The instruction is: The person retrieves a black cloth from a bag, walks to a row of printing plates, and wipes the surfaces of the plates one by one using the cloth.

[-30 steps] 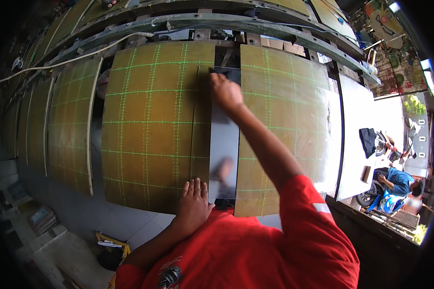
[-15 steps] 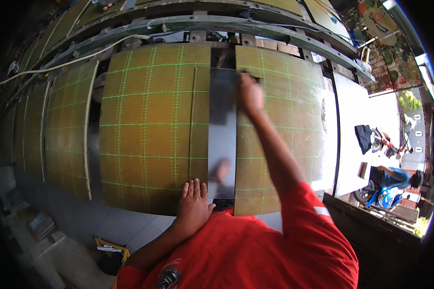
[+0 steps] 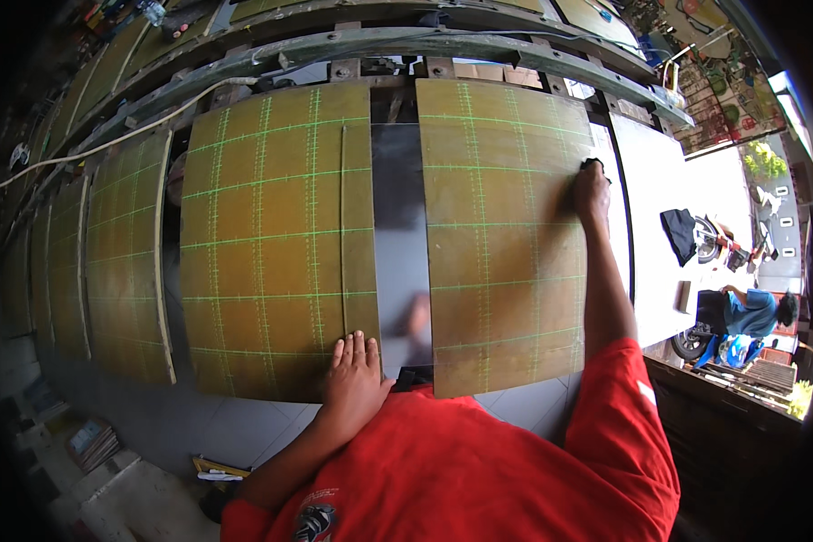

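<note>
Green-lined right board point(image 3: 506, 244) lies flat in front of the torso, on the right of a narrow gap; the matching left board point(image 3: 271, 262) lies flat on the other side. I monitor both from the head view.

Right hand point(image 3: 593, 191): fingers clenched around a dark item point(image 3: 593, 164) near the right board's far right corner. I cannot tell its exact kind, nor whether it presses on the surface.

Left hand point(image 3: 357, 372): fingers point(image 3: 359, 349) outstretched, grasping nothing, resting on the left board's near right corner.

Handling notes. I judge the left hand well placed as a brace; its palm should bear lightly. The right arm is at long reach, so I would lean from the torso rather than overextend the wrist. If the dark item is drawn across the board, I advise a level grip, even pressure and a straight path, with care at the edge.

Surface: both boards are yellow-brown, ruled with bright green lines and graduated ticks. A glossy grey strip point(image 3: 399, 217) shows in the gap, with a blurred reflection. Glare whitens the right board's outer edge.

Room: a metal rail point(image 3: 479, 47) runs beyond the boards; a pale cable point(image 3: 90, 155) crosses at left. Tiled floor point(image 3: 275, 429) shows below. At right, a person in blue point(image 3: 752, 313) is beside a motorcycle point(image 3: 736, 349).
</note>
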`<state>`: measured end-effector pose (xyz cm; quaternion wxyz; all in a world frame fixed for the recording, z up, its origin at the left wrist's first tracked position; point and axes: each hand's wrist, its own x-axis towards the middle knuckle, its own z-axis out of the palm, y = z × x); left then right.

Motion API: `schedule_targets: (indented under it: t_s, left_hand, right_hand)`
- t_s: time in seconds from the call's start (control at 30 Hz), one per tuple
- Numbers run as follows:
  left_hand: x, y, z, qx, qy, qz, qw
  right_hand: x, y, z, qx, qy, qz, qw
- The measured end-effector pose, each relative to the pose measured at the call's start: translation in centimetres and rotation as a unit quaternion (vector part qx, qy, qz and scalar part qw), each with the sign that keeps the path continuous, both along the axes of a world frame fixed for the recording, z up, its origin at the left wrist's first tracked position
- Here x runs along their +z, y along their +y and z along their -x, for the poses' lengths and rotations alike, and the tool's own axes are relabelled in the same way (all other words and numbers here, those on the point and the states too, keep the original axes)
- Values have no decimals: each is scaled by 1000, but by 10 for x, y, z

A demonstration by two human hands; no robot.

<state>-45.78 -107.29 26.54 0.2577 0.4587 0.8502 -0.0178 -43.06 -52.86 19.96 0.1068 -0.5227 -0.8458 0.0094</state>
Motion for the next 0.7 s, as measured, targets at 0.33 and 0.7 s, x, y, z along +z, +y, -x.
schedule_targets:
  t_s: [0.33, 0.7]
  left_hand:
    - [0, 1, 3, 0, 20, -17, 1000]
    - [-1, -3, 2, -49, 42, -26, 998]
  right_hand:
    - [-16, -337, 105, 425, 85, 93, 896]
    - [-33, -282, 94, 293, 6, -37, 955]
